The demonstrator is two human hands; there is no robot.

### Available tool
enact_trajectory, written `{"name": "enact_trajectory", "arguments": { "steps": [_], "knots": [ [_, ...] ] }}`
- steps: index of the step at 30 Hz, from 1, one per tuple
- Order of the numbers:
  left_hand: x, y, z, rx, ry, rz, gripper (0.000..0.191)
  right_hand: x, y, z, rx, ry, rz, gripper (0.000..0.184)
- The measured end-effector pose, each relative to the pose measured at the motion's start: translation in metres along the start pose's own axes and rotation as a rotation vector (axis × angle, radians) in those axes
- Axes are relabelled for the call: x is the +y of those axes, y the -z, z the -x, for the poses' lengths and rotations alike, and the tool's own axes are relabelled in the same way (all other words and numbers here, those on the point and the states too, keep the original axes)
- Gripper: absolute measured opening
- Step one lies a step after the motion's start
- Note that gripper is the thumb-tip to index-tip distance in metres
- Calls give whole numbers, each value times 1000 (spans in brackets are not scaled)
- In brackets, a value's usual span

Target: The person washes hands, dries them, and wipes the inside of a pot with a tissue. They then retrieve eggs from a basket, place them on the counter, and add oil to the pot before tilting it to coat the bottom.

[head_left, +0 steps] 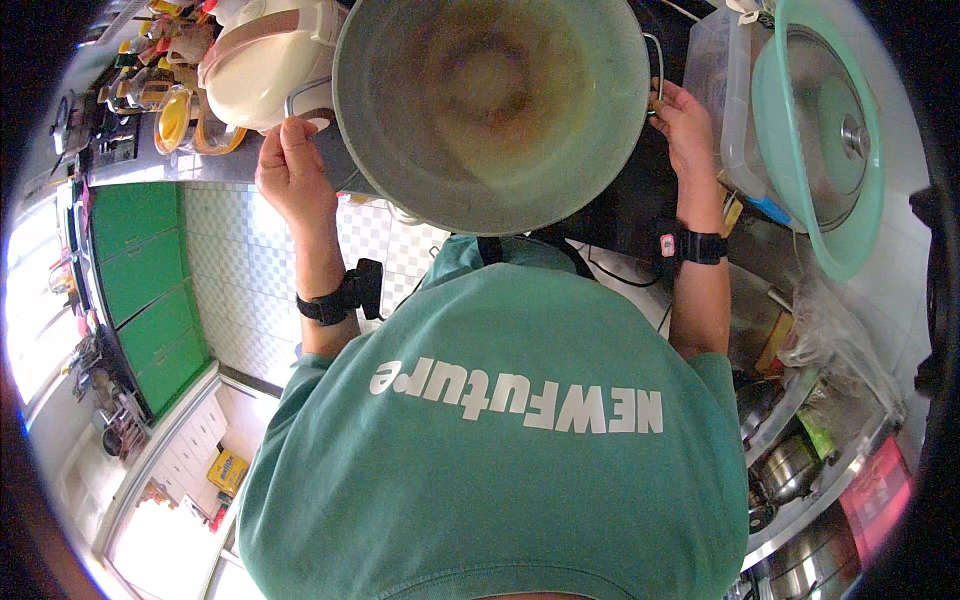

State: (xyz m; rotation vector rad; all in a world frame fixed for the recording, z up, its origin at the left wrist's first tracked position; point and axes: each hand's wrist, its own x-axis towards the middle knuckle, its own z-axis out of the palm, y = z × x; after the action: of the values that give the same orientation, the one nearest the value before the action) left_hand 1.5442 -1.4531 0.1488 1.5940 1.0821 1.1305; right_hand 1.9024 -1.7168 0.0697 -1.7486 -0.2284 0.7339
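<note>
A large round metal wok (495, 180) with two wire loop handles fills the top middle of the view. Its inside faces me, with a brownish patch around the centre; whether any liquid lies in it I cannot tell. At the left rim, my left hand (298, 169) pinches the lower end of one loop handle (300, 91) between thumb and fingers. My right hand (684, 127) has its fingers around the other handle (659, 56) on the right rim. The wok's upper edge runs out of the picture.
Left of the wok stand a cream-coloured appliance (266, 67) and a glass jug with a yellow lid (174, 120). To the right are a clear plastic bin (709, 82) and a green basin (795, 172) holding a glass lid (821, 112). Steel pots (787, 469) stand lower right.
</note>
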Motion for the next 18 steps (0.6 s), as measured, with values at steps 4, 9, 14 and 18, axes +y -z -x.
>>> {"name": "enact_trajectory", "arguments": {
  "steps": [4, 9, 14, 18],
  "knots": [
    [-5, -1, 3, 21, -62, -63, 35, -2, 2, -2, -7, -20, -27, 31],
    [-10, 0, 3, 24, -94, -80, 35, -5, 3, -2, -14, -19, -14, 32],
    [-20, 0, 7, 44, -66, -81, 35, -8, 2, 1, -24, -6, 8, 33],
    [-27, -2, 9, 63, -53, -97, 36, -13, 0, 4, -24, -12, 32, 33]
  ]
}}
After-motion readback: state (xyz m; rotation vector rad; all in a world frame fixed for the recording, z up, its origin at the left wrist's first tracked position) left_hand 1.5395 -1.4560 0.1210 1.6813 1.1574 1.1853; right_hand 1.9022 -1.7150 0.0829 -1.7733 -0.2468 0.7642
